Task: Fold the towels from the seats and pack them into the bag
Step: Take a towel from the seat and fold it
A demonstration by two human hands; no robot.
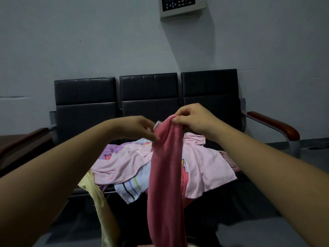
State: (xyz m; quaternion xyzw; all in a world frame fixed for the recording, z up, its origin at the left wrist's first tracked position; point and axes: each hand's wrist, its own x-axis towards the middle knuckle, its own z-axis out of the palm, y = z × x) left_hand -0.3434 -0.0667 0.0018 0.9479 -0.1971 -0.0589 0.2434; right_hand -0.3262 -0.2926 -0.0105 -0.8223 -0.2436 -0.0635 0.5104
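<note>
A long dark pink towel [165,175] hangs in front of me, held up at its top edge. My right hand [192,120] pinches the top corner between thumb and fingers. My left hand [140,127] is blurred, its fingers at the towel's left edge just below the top. Behind the towel, a heap of towels lies on the black seats [149,97]: a pale pink one [204,166], a white one with coloured stripes [130,188], a lilac one [110,150]. A pale yellow towel [99,202] hangs off the seat's front edge at the lower left. No bag is in view.
The three-seat black bench stands against a grey wall, with a brown armrest [277,125] at its right end and another [23,139] at its left. A control panel [183,6] is mounted high on the wall.
</note>
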